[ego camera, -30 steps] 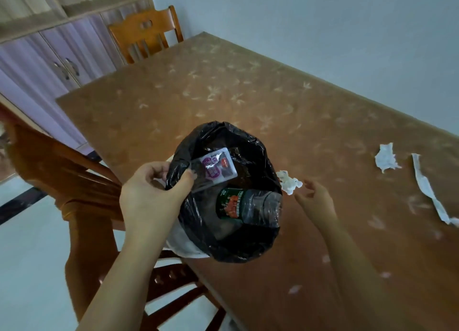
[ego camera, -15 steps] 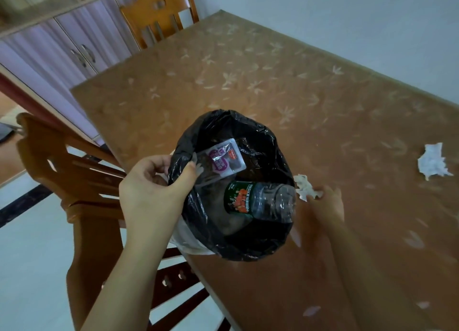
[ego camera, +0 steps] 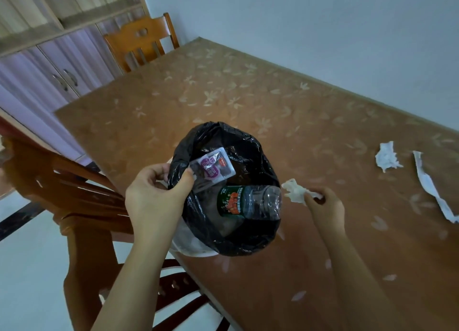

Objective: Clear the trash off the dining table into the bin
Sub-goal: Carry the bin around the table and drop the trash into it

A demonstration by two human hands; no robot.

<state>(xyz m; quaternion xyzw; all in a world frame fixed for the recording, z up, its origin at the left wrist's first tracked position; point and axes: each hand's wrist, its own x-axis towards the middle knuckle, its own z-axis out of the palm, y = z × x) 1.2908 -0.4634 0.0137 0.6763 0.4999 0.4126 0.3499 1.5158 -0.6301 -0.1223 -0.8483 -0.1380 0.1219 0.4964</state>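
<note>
The right hand [ego camera: 324, 207] pinches a crumpled tissue [ego camera: 295, 193] on the tabletop [ego camera: 248, 94], just beside the bin [ego camera: 231, 246]. The left hand [ego camera: 154, 201] grips the rim of the bin's black liner [ego camera: 250, 142]. Inside lie a clear bottle [ego camera: 250, 201] with a green and red label and a purple-printed wrapper [ego camera: 213, 166]; their writing is too small to read. Another tissue [ego camera: 386, 157] and a paper strip [ego camera: 432, 189], cut off at the frame's right edge, lie well apart.
</note>
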